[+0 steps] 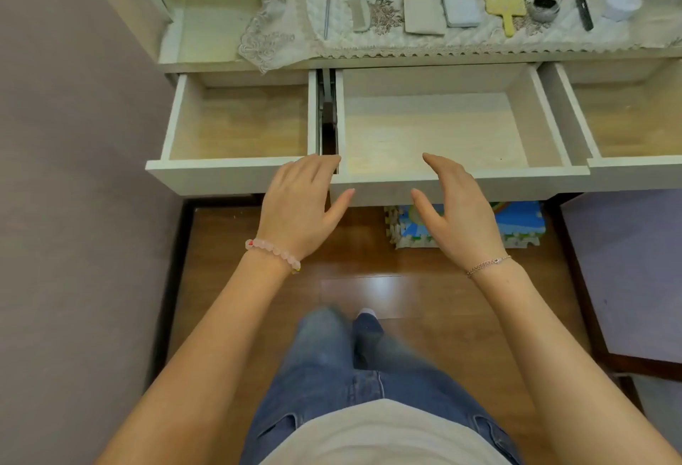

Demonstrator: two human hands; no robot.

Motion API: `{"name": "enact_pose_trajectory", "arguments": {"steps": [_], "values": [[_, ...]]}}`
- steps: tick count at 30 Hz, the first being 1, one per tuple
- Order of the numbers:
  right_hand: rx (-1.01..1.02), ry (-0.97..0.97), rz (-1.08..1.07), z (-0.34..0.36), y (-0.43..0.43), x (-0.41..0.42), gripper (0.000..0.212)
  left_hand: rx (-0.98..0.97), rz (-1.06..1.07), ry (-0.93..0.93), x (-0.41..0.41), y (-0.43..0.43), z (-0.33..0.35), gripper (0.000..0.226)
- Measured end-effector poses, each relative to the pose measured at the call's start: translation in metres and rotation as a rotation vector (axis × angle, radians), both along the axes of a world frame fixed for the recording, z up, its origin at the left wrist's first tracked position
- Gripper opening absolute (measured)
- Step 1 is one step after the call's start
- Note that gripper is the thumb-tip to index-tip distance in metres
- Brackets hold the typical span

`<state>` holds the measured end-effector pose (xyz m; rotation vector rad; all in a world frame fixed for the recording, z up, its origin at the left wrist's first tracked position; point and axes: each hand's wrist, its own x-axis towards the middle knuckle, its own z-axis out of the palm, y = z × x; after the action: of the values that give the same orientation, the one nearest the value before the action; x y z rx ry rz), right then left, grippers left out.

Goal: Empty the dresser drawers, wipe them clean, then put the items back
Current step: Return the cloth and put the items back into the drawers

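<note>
Reaching Toward the Pulled-Out Drawers

Hovering at the middle drawer (pixel 435 125) front, the left hand (pixel 299 206) and right hand (pixel 457 206) are spread wide, gripping nothing. Left drawer (pixel 240 121) and right drawer (pixel 634 114) also stand out. Pouch (pixel 422 7), mirror (pixel 507 7) and comb (pixel 360 14) lie on the worktop (pixel 206 21).

No words, labels, brand names or numbers can be read anywhere: the items laid out on the dresser top are too small and blurred to show any print, the drawer fronts are plain, and the coloured foam mat (pixel 516 223) on the floor shows only shapes, not legible letters
</note>
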<state>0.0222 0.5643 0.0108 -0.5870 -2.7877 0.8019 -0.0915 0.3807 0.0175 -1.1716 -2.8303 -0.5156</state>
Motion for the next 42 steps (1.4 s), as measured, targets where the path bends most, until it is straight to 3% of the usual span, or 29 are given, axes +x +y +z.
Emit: {"name": "enact_pose_trajectory", "arguments": {"steps": [22, 36, 42], "values": [[-0.026, -0.067, -0.097, -0.028, 0.092, -0.224, 0.048, -0.066, -0.134, -0.117, -0.236, 0.103, -0.038, 0.044], [-0.082, -0.116, -0.092, -0.052, 0.138, -0.301, 0.047, -0.091, -0.117, -0.196, -0.31, 0.154, -0.059, 0.041], [-0.085, -0.117, -0.059, -0.063, 0.163, -0.326, 0.046, -0.041, -0.039, -0.149, -0.331, 0.17, -0.071, 0.037]]}}
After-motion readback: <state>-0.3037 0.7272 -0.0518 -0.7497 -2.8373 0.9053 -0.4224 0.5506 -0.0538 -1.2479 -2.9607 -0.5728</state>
